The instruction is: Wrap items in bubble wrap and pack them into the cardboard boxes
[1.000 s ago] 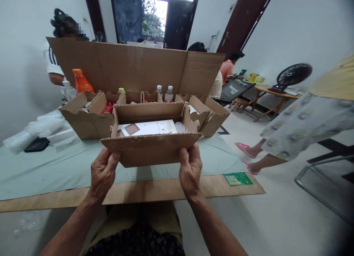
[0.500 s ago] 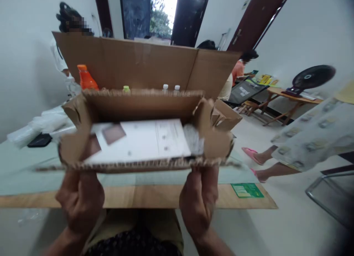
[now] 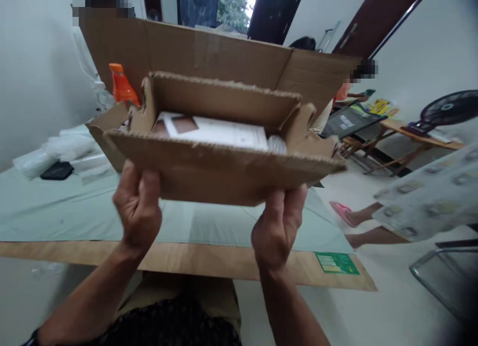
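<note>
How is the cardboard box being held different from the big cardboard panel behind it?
The cardboard box is held by the left hand and right hand; the cardboard panel stands behind, touched by neither.
The cardboard box has walls around a white package; the cardboard panel is a creased sheet.
The cardboard panel is wider than the cardboard box.
Both are brown.

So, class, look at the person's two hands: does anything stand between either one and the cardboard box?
Nothing visible does. The left hand and the right hand both touch the cardboard box directly, gripping its near side toward opposite ends.
</note>
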Action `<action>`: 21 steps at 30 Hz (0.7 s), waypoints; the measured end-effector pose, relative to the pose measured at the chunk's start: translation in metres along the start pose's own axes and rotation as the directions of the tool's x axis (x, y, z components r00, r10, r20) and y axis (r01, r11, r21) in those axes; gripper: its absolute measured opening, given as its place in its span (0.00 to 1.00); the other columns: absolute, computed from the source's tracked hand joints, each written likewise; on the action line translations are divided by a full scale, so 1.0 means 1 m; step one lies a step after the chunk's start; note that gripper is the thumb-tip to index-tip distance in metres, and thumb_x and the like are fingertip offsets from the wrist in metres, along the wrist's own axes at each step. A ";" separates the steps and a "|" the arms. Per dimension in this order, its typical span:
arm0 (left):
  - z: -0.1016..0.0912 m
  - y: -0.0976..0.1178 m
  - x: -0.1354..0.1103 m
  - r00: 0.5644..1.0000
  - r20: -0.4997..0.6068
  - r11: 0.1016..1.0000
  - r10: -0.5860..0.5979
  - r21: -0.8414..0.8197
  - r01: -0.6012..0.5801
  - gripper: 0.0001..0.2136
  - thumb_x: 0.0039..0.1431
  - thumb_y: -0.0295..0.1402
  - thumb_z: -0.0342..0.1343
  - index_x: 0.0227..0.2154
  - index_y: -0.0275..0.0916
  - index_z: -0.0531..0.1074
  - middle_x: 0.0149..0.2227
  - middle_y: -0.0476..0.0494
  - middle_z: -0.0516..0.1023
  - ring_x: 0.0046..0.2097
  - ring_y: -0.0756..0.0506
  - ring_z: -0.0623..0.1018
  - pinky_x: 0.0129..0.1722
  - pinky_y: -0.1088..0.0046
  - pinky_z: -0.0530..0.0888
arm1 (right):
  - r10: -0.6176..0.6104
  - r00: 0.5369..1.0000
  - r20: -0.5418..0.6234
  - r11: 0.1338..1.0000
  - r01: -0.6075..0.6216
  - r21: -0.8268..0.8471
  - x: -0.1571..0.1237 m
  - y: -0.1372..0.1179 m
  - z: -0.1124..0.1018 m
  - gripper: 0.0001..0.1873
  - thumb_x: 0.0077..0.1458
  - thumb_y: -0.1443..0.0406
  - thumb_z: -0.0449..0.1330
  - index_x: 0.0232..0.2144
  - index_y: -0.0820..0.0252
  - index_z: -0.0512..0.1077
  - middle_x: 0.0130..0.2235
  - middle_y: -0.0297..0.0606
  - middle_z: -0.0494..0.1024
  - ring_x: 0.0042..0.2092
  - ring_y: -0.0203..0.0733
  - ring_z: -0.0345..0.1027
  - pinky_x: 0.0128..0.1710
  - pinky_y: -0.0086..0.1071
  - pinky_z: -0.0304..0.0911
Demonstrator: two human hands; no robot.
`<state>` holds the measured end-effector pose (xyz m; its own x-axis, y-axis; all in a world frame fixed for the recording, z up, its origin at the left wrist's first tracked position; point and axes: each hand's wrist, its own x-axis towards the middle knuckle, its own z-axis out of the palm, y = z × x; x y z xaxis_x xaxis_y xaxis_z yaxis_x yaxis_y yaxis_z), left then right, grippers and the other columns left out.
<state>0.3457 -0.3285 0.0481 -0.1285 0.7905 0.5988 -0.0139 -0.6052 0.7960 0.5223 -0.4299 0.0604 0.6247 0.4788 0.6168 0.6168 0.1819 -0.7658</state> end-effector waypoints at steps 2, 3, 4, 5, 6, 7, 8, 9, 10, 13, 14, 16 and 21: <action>0.023 0.002 0.012 0.992 0.021 0.990 0.125 -0.074 -0.123 0.18 0.72 0.45 0.51 0.56 0.43 0.74 0.50 0.46 0.80 0.57 0.42 0.77 0.61 0.63 0.71 | -0.009 0.995 -0.102 1.000 0.010 0.008 0.021 0.003 0.004 0.27 0.70 0.54 0.45 0.67 0.51 0.60 0.62 0.46 0.69 0.67 0.56 0.60 0.64 0.53 0.59; 0.034 0.003 0.011 0.986 0.077 0.985 0.145 -0.102 -0.137 0.19 0.72 0.45 0.51 0.57 0.43 0.74 0.52 0.45 0.80 0.56 0.42 0.77 0.61 0.62 0.72 | -0.003 0.987 -0.164 1.000 0.002 -0.007 0.025 0.007 -0.001 0.27 0.70 0.54 0.45 0.67 0.50 0.59 0.62 0.45 0.69 0.67 0.56 0.59 0.65 0.54 0.57; 0.040 0.003 0.004 0.977 0.165 0.986 0.136 -0.117 -0.118 0.19 0.72 0.44 0.50 0.59 0.44 0.73 0.54 0.44 0.79 0.58 0.41 0.77 0.61 0.61 0.73 | 0.019 0.975 -0.219 0.999 -0.025 -0.024 0.021 0.013 -0.008 0.27 0.70 0.53 0.45 0.68 0.49 0.59 0.63 0.44 0.68 0.68 0.57 0.58 0.66 0.55 0.56; 0.042 0.001 -0.007 0.962 0.250 0.991 0.105 -0.110 -0.079 0.20 0.73 0.44 0.49 0.62 0.45 0.71 0.57 0.43 0.78 0.60 0.40 0.76 0.62 0.61 0.72 | 0.050 0.961 -0.274 0.997 -0.064 -0.040 0.010 0.021 -0.016 0.27 0.70 0.53 0.46 0.67 0.47 0.60 0.64 0.44 0.69 0.69 0.57 0.57 0.66 0.55 0.56; 0.038 -0.002 -0.021 0.946 0.319 0.997 0.053 -0.076 -0.030 0.21 0.73 0.42 0.49 0.64 0.46 0.68 0.60 0.43 0.77 0.62 0.40 0.75 0.64 0.61 0.71 | 0.078 0.959 -0.273 0.992 -0.103 -0.078 -0.009 0.029 -0.024 0.27 0.70 0.53 0.47 0.68 0.43 0.60 0.65 0.42 0.69 0.70 0.57 0.56 0.66 0.54 0.57; 0.029 -0.008 -0.036 0.937 0.349 0.999 -0.010 -0.045 0.027 0.22 0.73 0.40 0.49 0.66 0.48 0.66 0.62 0.44 0.76 0.64 0.41 0.73 0.65 0.62 0.70 | 0.110 0.961 -0.252 0.987 -0.136 -0.086 -0.032 0.038 -0.031 0.27 0.69 0.53 0.49 0.68 0.41 0.61 0.66 0.41 0.69 0.69 0.58 0.57 0.65 0.55 0.59; 0.018 -0.015 -0.050 0.942 0.330 0.997 -0.067 -0.023 0.079 0.21 0.74 0.39 0.48 0.67 0.49 0.66 0.61 0.45 0.76 0.64 0.41 0.73 0.65 0.63 0.70 | 0.134 0.963 -0.234 0.983 -0.158 -0.090 -0.057 0.046 -0.035 0.27 0.68 0.54 0.52 0.67 0.41 0.62 0.64 0.42 0.71 0.67 0.60 0.61 0.62 0.56 0.63; 0.005 -0.025 -0.060 0.941 0.319 0.993 -0.115 0.005 0.120 0.21 0.73 0.39 0.48 0.66 0.49 0.67 0.61 0.45 0.77 0.64 0.41 0.74 0.65 0.64 0.70 | 0.166 0.967 -0.193 0.979 -0.185 -0.088 -0.082 0.055 -0.038 0.28 0.68 0.55 0.52 0.68 0.41 0.61 0.63 0.43 0.72 0.65 0.61 0.64 0.60 0.56 0.65; -0.006 -0.035 -0.066 0.942 0.299 0.988 -0.154 0.021 0.155 0.20 0.73 0.39 0.49 0.65 0.49 0.68 0.60 0.45 0.77 0.64 0.41 0.74 0.64 0.64 0.71 | 0.204 0.972 -0.112 0.973 -0.214 -0.085 -0.102 0.063 -0.038 0.29 0.68 0.55 0.52 0.69 0.42 0.59 0.64 0.43 0.72 0.65 0.61 0.65 0.60 0.56 0.65; -0.018 -0.068 -0.067 0.931 0.282 0.972 -0.233 0.026 0.235 0.20 0.71 0.43 0.51 0.62 0.47 0.72 0.59 0.44 0.78 0.62 0.38 0.75 0.63 0.62 0.72 | 0.251 0.967 0.052 0.965 -0.246 -0.091 -0.135 0.088 -0.042 0.32 0.68 0.55 0.53 0.71 0.44 0.57 0.66 0.43 0.70 0.67 0.61 0.64 0.62 0.57 0.63; -0.015 -0.079 -0.064 0.926 0.284 0.967 -0.250 0.020 0.255 0.20 0.71 0.45 0.52 0.61 0.46 0.72 0.59 0.44 0.78 0.62 0.38 0.75 0.63 0.61 0.72 | 0.240 0.968 0.072 0.968 -0.232 -0.100 -0.136 0.097 -0.046 0.31 0.68 0.56 0.53 0.70 0.45 0.58 0.67 0.43 0.69 0.67 0.61 0.63 0.63 0.57 0.62; -0.006 -0.094 -0.062 0.914 0.288 0.956 -0.287 0.019 0.294 0.20 0.71 0.46 0.51 0.60 0.46 0.73 0.57 0.43 0.79 0.59 0.38 0.77 0.61 0.61 0.73 | 0.169 0.982 0.080 0.980 -0.158 -0.124 -0.129 0.113 -0.059 0.28 0.68 0.56 0.53 0.68 0.45 0.63 0.67 0.43 0.70 0.67 0.61 0.63 0.64 0.58 0.62; -0.004 -0.097 -0.074 0.903 0.246 0.935 -0.353 0.063 0.349 0.19 0.70 0.46 0.53 0.58 0.47 0.74 0.56 0.45 0.79 0.60 0.39 0.76 0.59 0.65 0.74 | 0.077 0.965 0.251 0.996 -0.062 -0.069 -0.096 0.139 -0.088 0.47 0.59 0.40 0.59 0.73 0.50 0.53 0.73 0.49 0.58 0.71 0.65 0.55 0.66 0.58 0.59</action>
<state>0.3525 -0.3286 -0.0744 0.1331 0.9503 0.2814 0.0047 -0.2845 0.9587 0.5903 -0.5262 -0.0892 0.5304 0.6913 0.4907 0.6088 0.0922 -0.7880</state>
